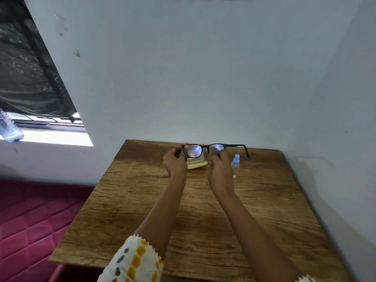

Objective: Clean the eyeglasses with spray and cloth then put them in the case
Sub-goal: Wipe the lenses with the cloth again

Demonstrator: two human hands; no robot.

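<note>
I hold black-framed eyeglasses up above the far part of the wooden table. My left hand grips the frame at its left hinge. My right hand pinches the right lens, with a bit of pale cloth just showing under its fingers. The right temple arm sticks out open to the right. Behind my hands a pale yellow case lies on the table, mostly hidden. A small clear spray bottle with a blue cap stands just right of my right hand.
The table sits in a corner, with white walls behind and to the right. A magenta quilted mattress lies left of the table. A window with a dark curtain and a bottle on its sill is at the upper left.
</note>
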